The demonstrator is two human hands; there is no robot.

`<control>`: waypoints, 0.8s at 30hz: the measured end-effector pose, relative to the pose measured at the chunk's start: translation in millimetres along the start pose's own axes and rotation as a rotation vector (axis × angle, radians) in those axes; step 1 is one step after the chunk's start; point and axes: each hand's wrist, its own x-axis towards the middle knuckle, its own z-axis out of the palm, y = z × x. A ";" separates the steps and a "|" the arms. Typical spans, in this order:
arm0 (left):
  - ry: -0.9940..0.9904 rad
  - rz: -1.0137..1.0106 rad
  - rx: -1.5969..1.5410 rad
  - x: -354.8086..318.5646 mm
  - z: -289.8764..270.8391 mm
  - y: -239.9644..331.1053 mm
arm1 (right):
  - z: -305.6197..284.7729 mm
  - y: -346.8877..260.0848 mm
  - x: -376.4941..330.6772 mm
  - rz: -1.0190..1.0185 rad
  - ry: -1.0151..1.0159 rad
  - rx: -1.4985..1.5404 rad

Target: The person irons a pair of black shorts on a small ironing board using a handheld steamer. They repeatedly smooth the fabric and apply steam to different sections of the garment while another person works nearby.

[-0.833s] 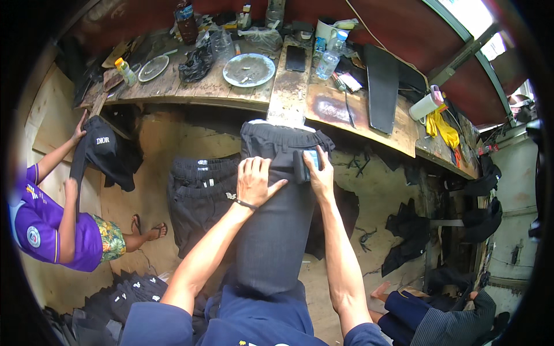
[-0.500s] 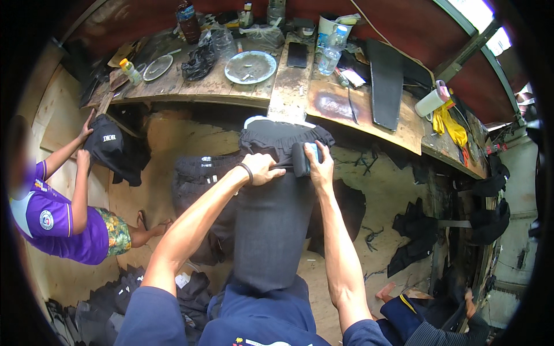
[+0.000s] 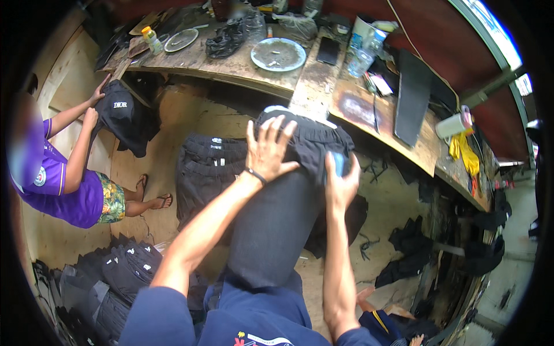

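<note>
A dark grey garment point(image 3: 277, 219) with a black elastic waistband point(image 3: 317, 135) lies stretched lengthwise away from me over my lap. My left hand point(image 3: 268, 149) rests on it just below the waistband, fingers spread wide, holding nothing. My right hand point(image 3: 340, 181) presses on the garment's right side and grips a small blue object point(image 3: 339, 161), most of which is hidden by the fingers.
A stack of black garments point(image 3: 208, 167) lies left of my garment, and more folded ones point(image 3: 115, 271) sit at lower left. A person in a purple shirt point(image 3: 63, 184) holds a black garment point(image 3: 118, 112). The wooden bench point(image 3: 311, 86) carries a round plate point(image 3: 278, 53), phone point(image 3: 329, 51), bottles and clutter.
My left hand has slid up toward the waistband and spread its fingers wider. My right hand stays at the garment's right side with the blue object.
</note>
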 end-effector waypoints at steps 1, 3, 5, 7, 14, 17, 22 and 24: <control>0.005 0.083 -0.145 -1.3 7.6 -0.1 | -8.6 -15.9 -29.1 0.055 0.039 0.130; 0.091 0.145 -0.228 -0.3 24.4 -4.9 | -24.7 -46.2 -90.7 -0.204 -0.214 0.030; 0.049 0.148 -0.171 11.2 39.7 -14.5 | -32.0 -66.9 -140.8 -0.413 -0.703 -0.193; -0.042 0.099 -0.231 23.5 48.7 -22.9 | -28.0 -69.4 -152.8 -0.411 -0.859 -0.296; -0.022 0.032 -0.188 34.6 52.2 -25.8 | 38.1 8.4 -64.2 -0.457 -0.778 -0.281; -0.029 -0.011 -0.205 32.7 55.3 -23.4 | 7.5 -1.0 -122.7 -0.357 -0.802 -0.371; -0.058 -0.043 -0.249 33.1 56.2 -22.1 | -60.1 -34.1 -196.0 -0.324 -1.130 -0.206; -0.074 -0.060 -0.233 33.8 54.6 -21.7 | -58.4 -37.4 -176.1 -0.312 -1.417 -0.131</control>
